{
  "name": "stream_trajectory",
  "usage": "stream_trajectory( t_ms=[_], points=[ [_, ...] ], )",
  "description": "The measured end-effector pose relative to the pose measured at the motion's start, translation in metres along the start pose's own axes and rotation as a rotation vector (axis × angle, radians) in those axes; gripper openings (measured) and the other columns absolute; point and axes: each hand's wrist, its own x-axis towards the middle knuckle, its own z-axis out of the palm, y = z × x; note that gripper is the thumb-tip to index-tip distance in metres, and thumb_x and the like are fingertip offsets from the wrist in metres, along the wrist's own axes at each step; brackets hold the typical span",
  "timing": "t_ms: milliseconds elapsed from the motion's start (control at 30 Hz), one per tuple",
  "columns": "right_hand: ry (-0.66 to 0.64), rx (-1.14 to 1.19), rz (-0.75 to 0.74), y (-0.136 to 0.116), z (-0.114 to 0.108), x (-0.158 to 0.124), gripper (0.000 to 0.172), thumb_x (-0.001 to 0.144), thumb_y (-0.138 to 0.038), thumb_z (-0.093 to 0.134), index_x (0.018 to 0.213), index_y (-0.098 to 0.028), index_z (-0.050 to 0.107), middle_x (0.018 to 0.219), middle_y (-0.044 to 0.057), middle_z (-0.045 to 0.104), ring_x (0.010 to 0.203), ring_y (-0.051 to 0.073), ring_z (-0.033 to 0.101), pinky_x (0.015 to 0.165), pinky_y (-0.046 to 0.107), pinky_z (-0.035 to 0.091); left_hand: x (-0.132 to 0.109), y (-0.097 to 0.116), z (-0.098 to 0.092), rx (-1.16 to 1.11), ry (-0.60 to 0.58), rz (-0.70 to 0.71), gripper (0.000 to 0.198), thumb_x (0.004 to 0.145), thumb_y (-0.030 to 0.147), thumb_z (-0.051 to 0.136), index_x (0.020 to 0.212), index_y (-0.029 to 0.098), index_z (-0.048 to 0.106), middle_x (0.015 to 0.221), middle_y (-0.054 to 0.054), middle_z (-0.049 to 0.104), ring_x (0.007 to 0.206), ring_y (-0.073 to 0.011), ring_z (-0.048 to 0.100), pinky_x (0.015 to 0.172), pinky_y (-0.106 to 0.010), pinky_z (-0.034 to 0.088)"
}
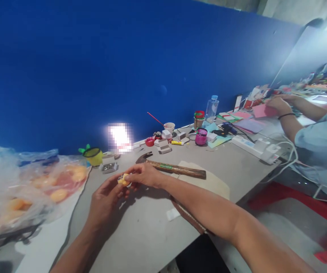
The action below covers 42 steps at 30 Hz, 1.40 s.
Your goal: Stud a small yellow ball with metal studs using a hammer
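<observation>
Closely, both hands meet over a small, lumpy yellow piece point(124, 179) with a dark patch at one end, held just above the tabletop point(149, 235). The left hand point(105, 195) curls its fingers about the piece from the side, while the right hand point(145, 175) pinches it between thumb and fingers; finer detail is too small to make out. Just beyond the right hand lies a claw hammer point(180, 170), its dark curved head to the left and its worn wooden handle, marked with green, stretching right over a flat, cream-coloured sheet point(214, 184) with a rounded edge. Partly beneath the right forearm runs a brown strip point(192, 219) with a pale, stitched-looking edge, a flat white scrap point(173, 214) beside it. Beyond the left hand sit an open white box point(109, 167) of small shiny bits and a sheer yellow cup point(93, 156) with green tips. Farther left, crinkled clear plastic bags point(45, 167) show rounded orange-yellow shapes. Toward the smooth blue wall point(152, 64) stand little card boxes point(164, 147), a yellow tube point(177, 143), a pale cup point(169, 127) with a thin red stick, a round magenta container point(201, 137) and a clear, blue-capped bottle point(212, 109). At far right, a co-worker's hand point(279, 105) is at pink paper point(261, 110).
</observation>
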Motion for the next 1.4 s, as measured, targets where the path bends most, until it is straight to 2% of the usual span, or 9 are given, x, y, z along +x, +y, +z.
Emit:
stream_trajectory(
  t_ms=[67,167,333,567,767,1067,1167,1267,1400],
  points=[
    [-0.031,0.012,0.005,0.003,-0.002,0.001,0.026,0.086,-0.028,0.081,0.107,-0.014,0.077,0.079,0.003,0.074,0.059,0.010,0.067,0.056,0.021,0.056,0.001,-0.001,-0.002,0.000,0.009,-0.011,0.061,0.065,0.042,0.093,0.118,0.020,0.072,0.083,-0.005,0.076,0.066,-0.0212,0.071,0.058,-0.031,0.058],
    [-0.088,0.064,0.024,0.008,-0.004,0.001,0.026,0.089,-0.026,0.077,0.112,-0.015,0.076,0.083,0.005,0.076,0.063,0.012,0.070,0.056,0.023,0.059,0.004,-0.003,-0.005,-0.031,-0.017,-0.003,0.058,0.069,0.041,0.090,0.120,0.021,0.071,0.082,-0.005,0.075,0.066,-0.0207,0.071,0.059,-0.033,0.058],
    [-0.070,0.120,0.011,0.017,-0.006,0.004,0.030,0.082,-0.025,0.083,0.110,-0.015,0.078,0.084,0.006,0.077,0.065,0.012,0.070,0.060,0.022,0.060,0.011,-0.009,-0.010,-0.044,-0.039,0.022,0.053,0.066,0.036,0.093,0.112,0.018,0.074,0.085,-0.005,0.076,0.059,-0.0142,0.067,0.059,-0.029,0.056],
    [-0.115,0.135,-0.005,0.021,-0.006,0.004,0.036,0.078,-0.025,0.086,0.110,-0.012,0.079,0.080,0.008,0.078,0.068,0.014,0.073,0.063,0.022,0.060,0.011,-0.017,-0.015,-0.068,-0.072,0.049,0.047,0.068,0.033,0.092,0.109,0.018,0.074,0.085,-0.005,0.077,0.066,-0.0158,0.070,0.066,-0.030,0.058],
    [-0.140,0.104,-0.023,0.014,-0.006,-0.002,0.044,0.078,-0.032,0.087,0.115,-0.011,0.077,0.086,0.009,0.079,0.073,0.016,0.075,0.071,0.026,0.061,0.010,-0.014,-0.013,-0.077,-0.096,0.081,0.049,0.066,0.032,0.093,0.109,0.015,0.075,0.084,-0.006,0.078,0.067,-0.0167,0.072,0.067,-0.030,0.059],
    [-0.118,0.062,-0.039,0.018,-0.007,0.000,0.056,0.071,-0.041,0.090,0.117,-0.011,0.078,0.084,0.010,0.079,0.074,0.017,0.074,0.072,0.030,0.060,0.011,-0.019,-0.013,-0.102,-0.078,0.086,0.050,0.066,0.032,0.093,0.109,0.013,0.076,0.083,-0.008,0.079,0.065,-0.0190,0.072,0.068,-0.034,0.059],
    [-0.155,0.042,-0.054,0.018,-0.009,-0.001,0.054,0.074,-0.041,0.088,0.119,-0.012,0.078,0.086,0.010,0.079,0.075,0.017,0.073,0.074,0.030,0.059,0.008,-0.017,-0.012,-0.071,-0.078,0.099,0.050,0.067,0.033,0.092,0.110,0.013,0.075,0.082,-0.008,0.078,0.065,-0.0196,0.072,0.069,-0.036,0.060],
    [-0.192,-0.019,-0.080,0.018,-0.009,-0.002,0.050,0.080,-0.041,0.083,0.122,-0.014,0.077,0.089,0.009,0.079,0.077,0.016,0.072,0.076,0.030,0.058,0.005,-0.017,-0.009,-0.024,-0.044,0.172,0.046,0.068,0.032,0.092,0.107,0.014,0.075,0.085,-0.007,0.079,0.066,-0.0187,0.071,0.070,-0.036,0.060],
    [-0.139,-0.069,-0.108,0.020,-0.006,-0.003,0.049,0.082,-0.038,0.080,0.124,-0.015,0.077,0.091,0.009,0.079,0.078,0.017,0.072,0.077,0.031,0.057,0.004,-0.022,-0.006,0.001,-0.042,0.221,0.044,0.070,0.035,0.091,0.104,0.014,0.072,0.087,-0.007,0.079,0.067,-0.0195,0.072,0.069,-0.036,0.059]
  ],
)
